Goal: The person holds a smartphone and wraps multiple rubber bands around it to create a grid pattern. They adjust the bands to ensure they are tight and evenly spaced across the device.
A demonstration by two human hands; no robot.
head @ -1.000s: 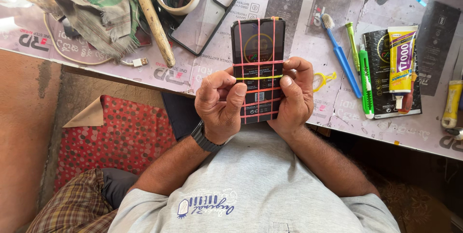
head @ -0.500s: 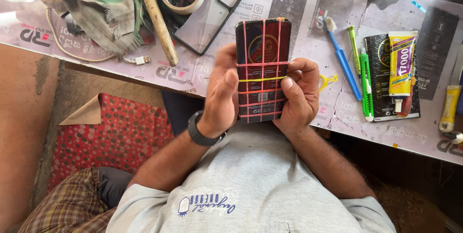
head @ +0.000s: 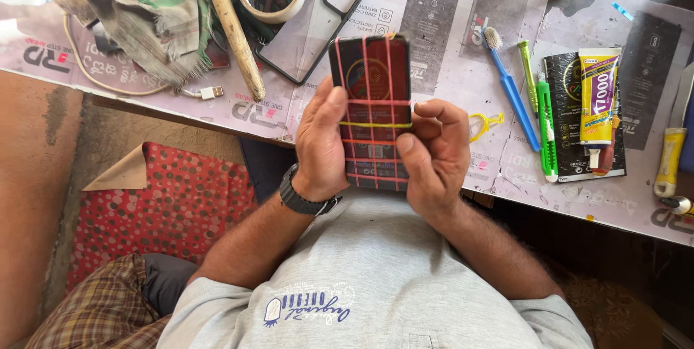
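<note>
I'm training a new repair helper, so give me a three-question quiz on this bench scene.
1. True or false: both hands hold the phone.
2. What is wrapped around the phone? A tape, B rubber bands, C wire.
3. Which tool lies just right of the blue toothbrush?

Key:
1. True: the left hand and right hand grip its sides.
2. B: red rubber bands plus one yellow band.
3. The green utility knife.

Paper-covered workbench point(head: 448, 38) in sunlight; red dotted mat point(head: 181, 204) on brown floor point(head: 36, 197).
</note>
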